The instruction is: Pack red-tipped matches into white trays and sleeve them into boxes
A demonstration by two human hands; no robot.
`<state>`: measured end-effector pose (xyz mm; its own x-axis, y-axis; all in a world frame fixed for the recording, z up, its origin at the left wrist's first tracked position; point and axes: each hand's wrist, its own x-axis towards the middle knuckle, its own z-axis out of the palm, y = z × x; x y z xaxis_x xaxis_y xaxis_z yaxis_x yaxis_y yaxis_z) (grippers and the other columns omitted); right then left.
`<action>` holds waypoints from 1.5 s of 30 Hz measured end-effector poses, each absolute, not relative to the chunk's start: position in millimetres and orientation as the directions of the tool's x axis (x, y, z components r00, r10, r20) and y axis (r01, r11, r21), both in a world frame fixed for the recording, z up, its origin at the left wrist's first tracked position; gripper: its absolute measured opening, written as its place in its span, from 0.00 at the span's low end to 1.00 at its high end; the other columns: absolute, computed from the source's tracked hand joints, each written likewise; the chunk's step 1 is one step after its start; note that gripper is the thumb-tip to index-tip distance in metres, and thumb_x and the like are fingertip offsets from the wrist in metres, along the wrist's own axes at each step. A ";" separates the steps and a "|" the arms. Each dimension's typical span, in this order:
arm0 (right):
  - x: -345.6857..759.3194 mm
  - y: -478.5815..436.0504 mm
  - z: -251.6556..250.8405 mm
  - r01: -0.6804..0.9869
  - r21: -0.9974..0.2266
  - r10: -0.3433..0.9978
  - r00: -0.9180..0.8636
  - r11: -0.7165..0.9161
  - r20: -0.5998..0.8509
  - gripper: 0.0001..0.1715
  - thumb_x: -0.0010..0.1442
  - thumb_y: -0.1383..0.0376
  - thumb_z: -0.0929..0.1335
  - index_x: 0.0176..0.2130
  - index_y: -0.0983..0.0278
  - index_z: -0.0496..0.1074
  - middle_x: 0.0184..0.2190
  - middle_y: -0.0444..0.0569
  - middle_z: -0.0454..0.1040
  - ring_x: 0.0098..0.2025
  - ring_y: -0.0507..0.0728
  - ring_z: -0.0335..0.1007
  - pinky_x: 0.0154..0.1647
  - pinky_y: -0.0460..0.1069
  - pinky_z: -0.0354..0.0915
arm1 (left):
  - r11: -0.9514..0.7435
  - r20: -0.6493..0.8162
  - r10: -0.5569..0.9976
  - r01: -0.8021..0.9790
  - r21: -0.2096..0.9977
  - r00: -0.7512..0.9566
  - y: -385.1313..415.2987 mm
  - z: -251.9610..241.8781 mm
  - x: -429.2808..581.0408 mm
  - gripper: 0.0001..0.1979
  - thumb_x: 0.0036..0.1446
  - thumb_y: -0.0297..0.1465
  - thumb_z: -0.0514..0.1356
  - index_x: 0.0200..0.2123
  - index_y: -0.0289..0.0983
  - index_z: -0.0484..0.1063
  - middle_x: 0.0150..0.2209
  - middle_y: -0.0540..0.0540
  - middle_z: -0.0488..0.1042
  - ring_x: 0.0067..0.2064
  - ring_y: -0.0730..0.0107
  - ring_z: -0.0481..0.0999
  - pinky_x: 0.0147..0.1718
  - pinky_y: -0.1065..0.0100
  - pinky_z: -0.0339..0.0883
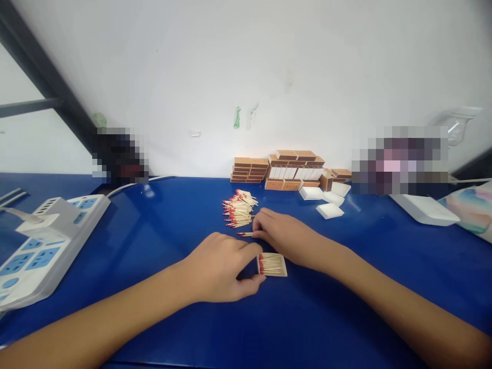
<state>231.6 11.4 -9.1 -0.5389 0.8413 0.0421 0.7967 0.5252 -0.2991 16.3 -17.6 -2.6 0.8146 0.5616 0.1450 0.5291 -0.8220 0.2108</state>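
Note:
A small white matchbox tray (285, 267) lies on the blue table, filled with red-tipped matches lying side by side. My left hand (225, 266) grips this tray by its left end, thumb on the near side and fingers on the far side. Just beyond it, my right hand (279, 233) pinches a few matches (246, 234), their red heads pointing left. Behind those fingers lies a loose heap of matches (239, 209), most heads facing left. My right fingertips are close to the heap's right edge.
Stacked matchboxes (294, 171) stand against the white wall, with several white trays (329, 210) in front of them. A power strip (57, 246) with a plugged-in adapter lies at left. A white box (426, 209) and a colourful packet (471, 210) sit at right.

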 end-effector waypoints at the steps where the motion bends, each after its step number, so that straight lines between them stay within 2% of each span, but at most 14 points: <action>1: 235.0 12.1 -9.6 0.804 -0.282 0.846 -0.531 0.523 0.052 0.07 0.73 0.65 0.64 0.40 0.63 0.68 0.41 0.50 0.73 0.36 0.56 0.70 0.34 0.50 0.60 | -0.823 0.159 0.562 0.528 0.208 0.812 -16.4 -3.1 15.6 0.11 0.63 0.41 0.60 0.41 0.39 0.74 0.32 0.51 0.80 0.32 0.61 0.80 0.28 0.64 0.63; 7: 260.8 10.5 5.7 0.823 -0.321 0.878 -0.473 0.470 0.072 0.07 0.74 0.64 0.62 0.41 0.62 0.67 0.43 0.49 0.73 0.38 0.57 0.72 0.38 0.51 0.62 | -0.781 0.165 0.620 0.583 0.225 0.767 -5.4 -0.3 12.2 0.14 0.62 0.41 0.60 0.47 0.40 0.76 0.27 0.52 0.77 0.27 0.64 0.77 0.26 0.66 0.60; 13: 262.1 -5.2 16.8 0.774 -0.407 0.852 -0.523 0.485 0.021 0.09 0.73 0.62 0.62 0.40 0.60 0.67 0.40 0.47 0.73 0.36 0.55 0.71 0.35 0.50 0.62 | -0.728 0.134 0.679 0.638 0.253 0.722 0.1 1.7 10.4 0.14 0.62 0.42 0.61 0.45 0.40 0.76 0.25 0.53 0.75 0.26 0.68 0.74 0.26 0.67 0.59; 18: 254.7 -14.4 11.2 0.758 -0.342 0.812 -0.584 0.555 0.021 0.08 0.71 0.67 0.63 0.37 0.61 0.68 0.39 0.48 0.73 0.31 0.55 0.69 0.30 0.51 0.60 | -0.722 0.126 0.684 0.644 0.253 0.718 -0.5 2.1 11.5 0.14 0.62 0.41 0.60 0.44 0.40 0.76 0.25 0.52 0.74 0.26 0.68 0.73 0.26 0.67 0.58; 25: 253.9 -17.0 13.6 0.735 -0.395 0.797 -0.604 0.552 -0.011 0.11 0.73 0.60 0.64 0.38 0.60 0.70 0.38 0.47 0.73 0.34 0.55 0.70 0.34 0.51 0.62 | -0.728 0.124 0.678 0.636 0.257 0.725 -1.0 3.3 12.2 0.14 0.62 0.41 0.61 0.44 0.39 0.76 0.25 0.52 0.74 0.25 0.68 0.73 0.26 0.68 0.56; 31: 250.8 -16.4 11.2 0.721 -0.419 0.793 -0.609 0.551 -0.004 0.09 0.72 0.66 0.64 0.37 0.61 0.69 0.38 0.46 0.74 0.34 0.54 0.69 0.34 0.50 0.61 | -0.733 0.130 0.673 0.633 0.251 0.728 -1.6 2.5 12.6 0.14 0.62 0.41 0.61 0.45 0.39 0.76 0.24 0.52 0.74 0.26 0.67 0.74 0.26 0.68 0.58; 35: 247.8 -15.9 9.9 0.691 -0.477 0.805 -0.590 0.543 0.061 0.09 0.72 0.63 0.65 0.37 0.61 0.69 0.37 0.46 0.73 0.34 0.54 0.68 0.33 0.49 0.61 | -0.725 0.124 0.679 0.635 0.267 0.723 0.8 3.8 10.9 0.13 0.61 0.41 0.61 0.42 0.38 0.76 0.25 0.52 0.74 0.25 0.68 0.73 0.25 0.68 0.58; 41: 248.9 -1.1 3.4 0.706 -0.442 0.828 -0.524 0.553 0.201 0.06 0.71 0.64 0.66 0.47 0.60 0.72 0.43 0.49 0.71 0.39 0.55 0.69 0.38 0.51 0.65 | -0.799 0.123 0.581 0.535 0.275 0.804 -3.0 2.6 11.2 0.13 0.62 0.41 0.61 0.44 0.39 0.76 0.27 0.51 0.77 0.27 0.68 0.76 0.27 0.68 0.62; 45: 242.9 8.3 -4.5 0.706 -0.469 0.834 -0.533 0.531 0.143 0.04 0.70 0.65 0.67 0.40 0.61 0.72 0.41 0.49 0.71 0.40 0.56 0.69 0.38 0.50 0.65 | -0.840 0.135 0.521 0.478 0.257 0.843 -7.5 1.1 12.9 0.12 0.62 0.40 0.61 0.42 0.39 0.76 0.28 0.51 0.78 0.29 0.67 0.77 0.28 0.67 0.63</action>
